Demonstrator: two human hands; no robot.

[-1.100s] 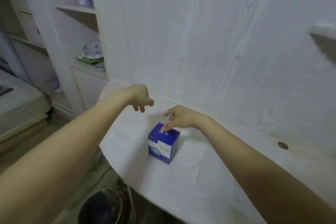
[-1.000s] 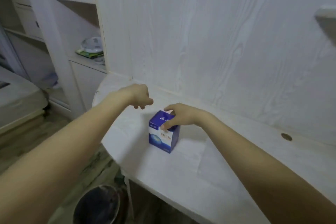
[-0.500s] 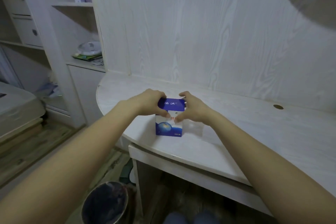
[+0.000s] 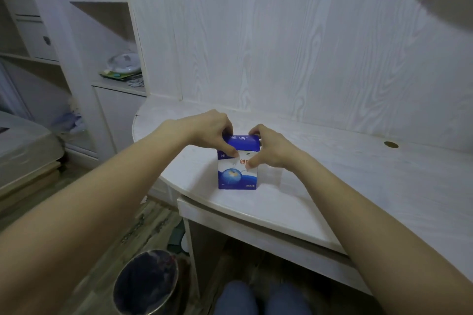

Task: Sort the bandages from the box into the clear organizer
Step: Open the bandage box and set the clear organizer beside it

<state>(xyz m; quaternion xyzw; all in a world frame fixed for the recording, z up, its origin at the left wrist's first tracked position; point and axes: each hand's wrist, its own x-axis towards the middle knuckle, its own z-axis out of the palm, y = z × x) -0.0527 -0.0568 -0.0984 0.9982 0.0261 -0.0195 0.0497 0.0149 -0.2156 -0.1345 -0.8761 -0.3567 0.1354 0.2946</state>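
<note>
A small blue and white bandage box [image 4: 238, 174] stands upright near the front edge of the white desk [image 4: 358, 186]. My left hand [image 4: 212, 133] grips its top left corner, thumb on the front face. My right hand [image 4: 271, 147] holds the top right side, thumb pressed on the front. The blue lid looks closed. No clear organizer is in view and no bandages show.
A dark round bin [image 4: 146, 281] stands on the floor at the lower left, beside the desk. White shelves [image 4: 102, 2] with small items rise at the left. A cable hole [image 4: 390, 144] sits at the desk's back right. My knees [image 4: 261, 299] show under the desk.
My left hand came from behind the box onto its top left corner. My right hand shifted from the lid to the right side. The view swung so the box faces me.
</note>
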